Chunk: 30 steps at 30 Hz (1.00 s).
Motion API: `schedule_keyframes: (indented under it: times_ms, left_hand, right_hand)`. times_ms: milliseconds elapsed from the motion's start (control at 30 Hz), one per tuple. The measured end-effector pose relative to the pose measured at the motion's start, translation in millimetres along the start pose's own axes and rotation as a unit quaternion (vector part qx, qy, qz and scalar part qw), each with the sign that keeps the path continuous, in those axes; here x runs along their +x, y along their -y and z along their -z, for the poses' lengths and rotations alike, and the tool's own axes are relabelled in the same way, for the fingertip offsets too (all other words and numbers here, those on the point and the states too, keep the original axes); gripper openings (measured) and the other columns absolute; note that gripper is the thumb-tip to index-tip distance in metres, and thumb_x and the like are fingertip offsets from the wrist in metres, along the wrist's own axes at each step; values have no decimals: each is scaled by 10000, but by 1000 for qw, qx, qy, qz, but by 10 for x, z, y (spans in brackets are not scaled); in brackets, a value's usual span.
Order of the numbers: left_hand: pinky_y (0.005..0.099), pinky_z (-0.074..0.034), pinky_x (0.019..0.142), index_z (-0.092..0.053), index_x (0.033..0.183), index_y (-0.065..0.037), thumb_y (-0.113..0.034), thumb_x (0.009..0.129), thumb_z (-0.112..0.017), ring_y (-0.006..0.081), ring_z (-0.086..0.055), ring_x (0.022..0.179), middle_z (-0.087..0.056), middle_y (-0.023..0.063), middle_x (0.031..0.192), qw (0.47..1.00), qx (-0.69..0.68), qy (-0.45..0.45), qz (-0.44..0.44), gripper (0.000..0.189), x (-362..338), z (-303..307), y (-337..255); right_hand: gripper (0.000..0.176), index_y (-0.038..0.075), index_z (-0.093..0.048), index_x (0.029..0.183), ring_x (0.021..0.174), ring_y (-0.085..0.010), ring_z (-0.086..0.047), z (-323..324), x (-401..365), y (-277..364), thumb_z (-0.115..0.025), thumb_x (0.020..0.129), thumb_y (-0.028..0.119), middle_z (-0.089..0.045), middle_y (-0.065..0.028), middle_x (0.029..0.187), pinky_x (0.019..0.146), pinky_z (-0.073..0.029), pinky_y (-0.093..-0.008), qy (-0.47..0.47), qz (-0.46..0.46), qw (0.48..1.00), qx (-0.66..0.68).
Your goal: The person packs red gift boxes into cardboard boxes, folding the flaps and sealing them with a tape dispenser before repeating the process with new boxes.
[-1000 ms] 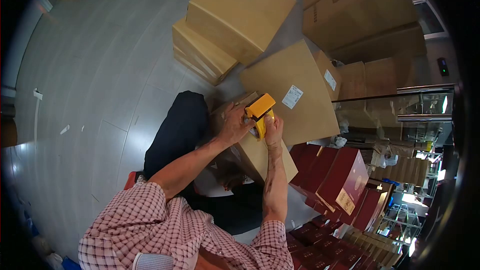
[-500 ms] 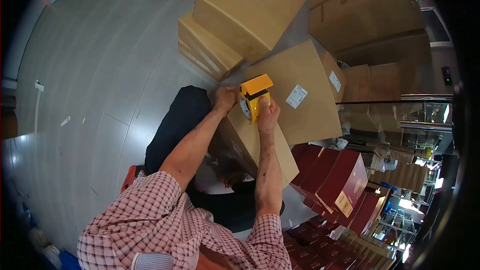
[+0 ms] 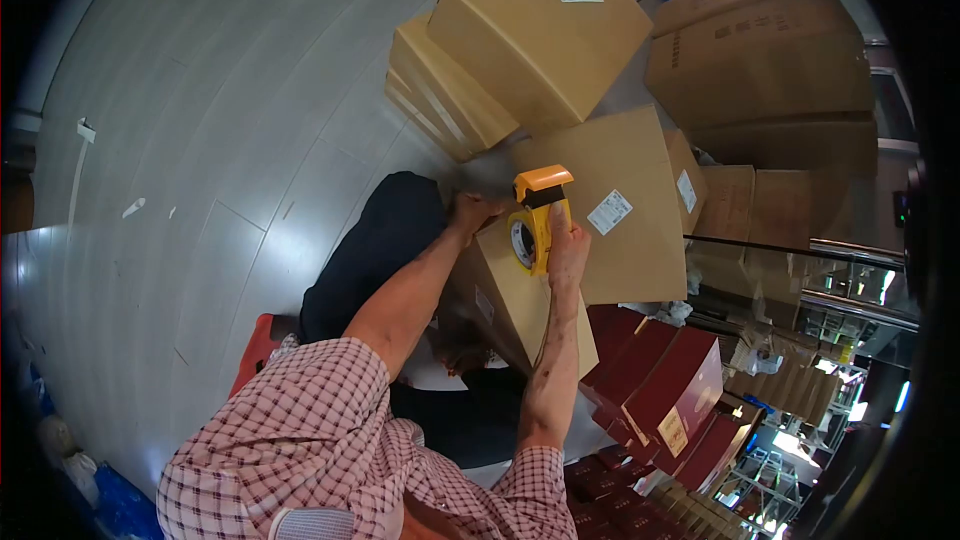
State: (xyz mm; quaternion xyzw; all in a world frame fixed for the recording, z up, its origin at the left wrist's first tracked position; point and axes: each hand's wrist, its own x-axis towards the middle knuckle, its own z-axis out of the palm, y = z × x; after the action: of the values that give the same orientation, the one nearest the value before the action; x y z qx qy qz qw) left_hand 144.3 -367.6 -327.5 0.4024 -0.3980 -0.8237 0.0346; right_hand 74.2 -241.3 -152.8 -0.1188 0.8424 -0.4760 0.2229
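Note:
My right hand (image 3: pixel 568 252) is wrapped round a yellow-orange tape dispenser (image 3: pixel 543 225), which stands against the narrow top face of a cardboard box (image 3: pixel 535 315) between my legs. A roll of tape shows on the dispenser's left side. At the far left end of that box, my left hand (image 3: pixel 474 212) touches its edge or corner; its fingers are bunched and partly hidden. A larger carton with a white label (image 3: pixel 640 180) lies right behind the dispenser.
Two stacked cartons (image 3: pixel 530 30) stand ahead, with more large brown boxes (image 3: pixel 760 50) at the upper right. Dark red boxes (image 3: pixel 650 375) are at the right. A red object (image 3: pixel 258 348) lies beside my left leg on the grey floor (image 3: pixel 200 140).
The dispenser has tipped more upright and sits slightly apart from my left hand. The view has shifted, so the boxes and both hands appear further right and lower.

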Motion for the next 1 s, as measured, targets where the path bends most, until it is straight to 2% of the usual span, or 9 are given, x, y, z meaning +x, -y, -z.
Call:
schedule_keyframes:
  times_ms: [100,233,367,433,500,667,767,833,1000]
  left_hand:
    - [405,-584,718,-778,881,-24,-225,882,-816,230,-728,823,-768,109,920,995,23,-1,102,205,42,38,-39]
    - [448,-578,776,-768,1035,-27,-369,855,-816,301,-731,902,-766,161,1032,975,212,50,32,390,377,124,94]
    - [533,-537,937,-686,1305,-96,-476,837,-798,331,-696,1154,-718,186,1253,713,676,-99,-159,613,351,84,-315]
    - [561,-482,984,-745,1179,-177,-355,907,-666,337,-674,1209,-712,149,1290,729,670,-78,-118,334,228,-136,-797]
    - [528,-513,948,-711,1232,-182,-347,899,-689,359,-668,1218,-708,158,1296,620,750,78,-216,372,462,-169,-1144]
    - [350,-539,1015,-612,1357,-100,-398,977,-735,187,-663,1183,-700,44,1268,828,199,504,-143,499,445,-209,-1217]
    - [333,-534,1036,-573,1394,-96,-435,976,-735,175,-664,1176,-695,52,1214,842,-84,527,-74,562,323,-367,-807]
    - [342,-536,1027,-568,1392,-87,-444,975,-736,182,-668,1161,-693,53,1201,832,-191,449,265,574,856,-353,-389]
    - [328,-527,1006,-592,1348,-81,-439,1017,-670,163,-654,1124,-682,38,1171,885,-63,453,88,493,797,-119,-304]
  right_hand:
    - [598,-12,-684,840,468,-146,-597,1,-26,-47,-598,1036,547,-628,-62,643,428,-461,-294,-4,13,1000,21]
    - [554,-10,-686,841,496,-113,-572,-17,-27,-42,-628,1034,506,-620,-47,649,444,-451,-288,6,21,998,65]
    - [543,-15,-687,847,539,-92,-560,38,-42,-2,-673,1011,503,-622,-32,671,471,-452,-290,14,37,999,26]
    - [538,-19,-696,865,550,-95,-568,29,6,-78,-679,1008,500,-635,-30,693,481,-456,-289,6,12,1000,16]
    - [510,-25,-717,918,617,-95,-592,43,37,-127,-678,1012,475,-664,-29,752,554,-480,-285,24,1,999,25]
    - [532,-28,-733,982,711,-117,-633,90,-25,18,-715,969,503,-690,-63,789,660,-516,-313,49,-3,997,52]
    - [441,-21,-722,999,711,-107,-634,112,-50,94,-685,1009,417,-695,-62,813,655,-510,-291,84,-18,993,78]
    - [427,-16,-723,1033,733,-115,-655,157,6,-56,-679,1010,408,-701,-69,821,665,-524,-295,127,-28,984,122]
    - [450,1,-740,1109,813,-162,-683,143,115,-160,-686,972,426,-734,-79,909,752,-545,-341,163,-47,977,127]
